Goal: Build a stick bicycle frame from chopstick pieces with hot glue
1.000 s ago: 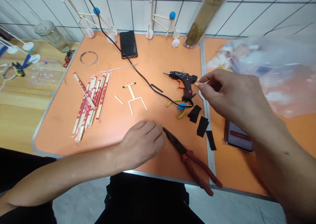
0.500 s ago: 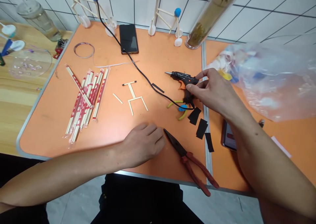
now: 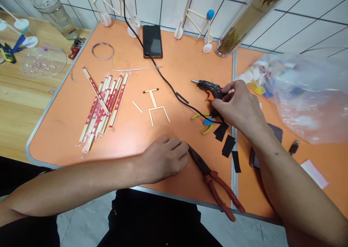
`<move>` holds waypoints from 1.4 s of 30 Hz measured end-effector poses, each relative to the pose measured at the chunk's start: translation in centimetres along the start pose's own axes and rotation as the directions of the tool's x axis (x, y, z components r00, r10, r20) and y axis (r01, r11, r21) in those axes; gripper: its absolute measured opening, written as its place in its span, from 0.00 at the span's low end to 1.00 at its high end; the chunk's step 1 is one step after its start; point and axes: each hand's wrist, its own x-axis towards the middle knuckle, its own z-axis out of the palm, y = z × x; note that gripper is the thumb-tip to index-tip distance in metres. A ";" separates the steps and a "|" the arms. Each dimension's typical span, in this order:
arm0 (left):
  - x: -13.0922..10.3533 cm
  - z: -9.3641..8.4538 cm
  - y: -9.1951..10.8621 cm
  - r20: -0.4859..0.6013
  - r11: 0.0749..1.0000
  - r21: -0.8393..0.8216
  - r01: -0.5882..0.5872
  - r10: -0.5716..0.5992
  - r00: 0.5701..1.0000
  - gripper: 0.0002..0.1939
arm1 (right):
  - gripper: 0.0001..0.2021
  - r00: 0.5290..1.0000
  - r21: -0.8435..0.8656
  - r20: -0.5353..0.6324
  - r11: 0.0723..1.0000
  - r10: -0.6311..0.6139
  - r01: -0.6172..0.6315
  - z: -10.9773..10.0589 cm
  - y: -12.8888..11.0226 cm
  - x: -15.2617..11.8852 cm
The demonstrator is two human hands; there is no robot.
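My right hand (image 3: 237,103) pinches the rear of a black glue gun (image 3: 210,89) with an orange trigger; its nozzle points left. My left hand (image 3: 165,158) rests on the orange table (image 3: 59,131) with curled fingers; whether anything is in them is hidden. Beside its fingertips lie red-handled pliers (image 3: 209,172). A small stick frame (image 3: 153,100) with dark ends lies flat above my left hand, a loose stick (image 3: 137,106) to its left. Black pieces (image 3: 228,145) and a yellow-handled tool (image 3: 208,126) lie below the glue gun.
Wrapped chopsticks (image 3: 103,105) lie at the left. A black cable (image 3: 165,81) crosses the table. At the back are a phone (image 3: 152,41), two stick models (image 3: 199,18) and a clear tube (image 3: 239,25). A plastic bag (image 3: 307,98) lies at the right.
The camera view has shifted, so the table and its objects appear further right. My right hand still holds the glue gun, and my left hand keeps its curled pose.
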 end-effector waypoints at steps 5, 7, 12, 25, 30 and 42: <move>0.0 0.2 0.0 -0.037 1.000 0.014 -0.003 0.004 0.999 0.08 | 0.16 0.991 0.148 -0.132 0.989 0.007 0.012 0.2 0.5 -0.2; 0.1 0.1 0.0 -0.039 1.000 0.015 -0.004 0.004 0.999 0.08 | 0.19 0.986 0.295 -0.166 0.954 0.001 0.048 0.5 0.5 -0.2; 0.1 0.1 0.1 -0.040 1.000 0.020 0.000 0.001 0.999 0.08 | 0.21 0.995 0.720 -0.104 0.689 -0.002 0.077 0.9 -0.1 0.0; 0.0 0.0 0.4 0.029 0.999 0.042 -0.008 0.007 1.000 0.10 | 0.13 0.924 0.920 0.380 0.085 0.051 -0.383 0.3 0.8 1.1; 0.0 -0.1 0.5 0.041 0.999 0.050 -0.006 0.004 0.999 0.09 | 0.20 0.908 0.909 0.411 0.120 -0.085 -0.400 0.1 0.7 1.0; 0.1 -0.9 0.9 0.067 0.982 0.183 0.051 -0.065 0.996 0.12 | 0.24 0.974 0.935 0.109 0.353 -0.196 -0.034 1.1 -1.3 -0.6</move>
